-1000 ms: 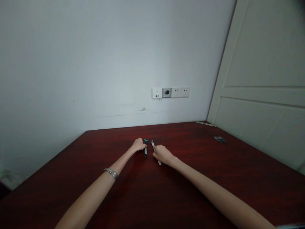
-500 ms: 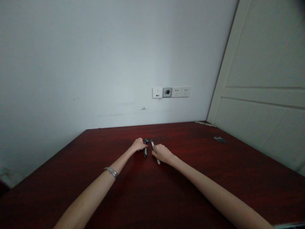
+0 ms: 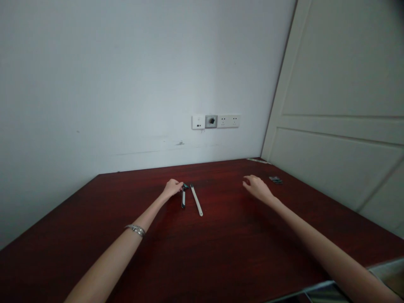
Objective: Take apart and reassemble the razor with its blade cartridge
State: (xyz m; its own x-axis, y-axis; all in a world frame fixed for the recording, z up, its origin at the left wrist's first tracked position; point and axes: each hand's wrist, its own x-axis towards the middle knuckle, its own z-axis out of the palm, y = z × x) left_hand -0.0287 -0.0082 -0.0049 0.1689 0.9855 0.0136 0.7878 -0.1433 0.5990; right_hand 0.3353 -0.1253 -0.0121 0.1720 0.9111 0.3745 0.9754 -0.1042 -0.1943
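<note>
Parts of the left hand (image 3: 172,188) are hard to read: its fingertips meet the upper end of the razor (image 3: 183,200), just below the dark head, but the far fingers are hidden behind the knuckles, so I cannot tell whether it grips or only touches. The razor lies on the bench (image 3: 189,256), handle toward the person. Just beside it, to the right, lies a pale stick (image 3: 196,201) with a dark tip, too small to identify. The right hand (image 3: 257,187) is empty, thumb and fingers parted and loosely curled; whether it touches the bench is unclear. Beyond it lies a small dark packet (image 3: 275,180), its details blurred. Both forearms are cut off by the frame, as is whatever sits at the bench's near right edge.

Half a second ago the right hand held the pale stick; now the stick lies free and that hand is well to the right, near the packet. The left hand remains at the razor.
</note>
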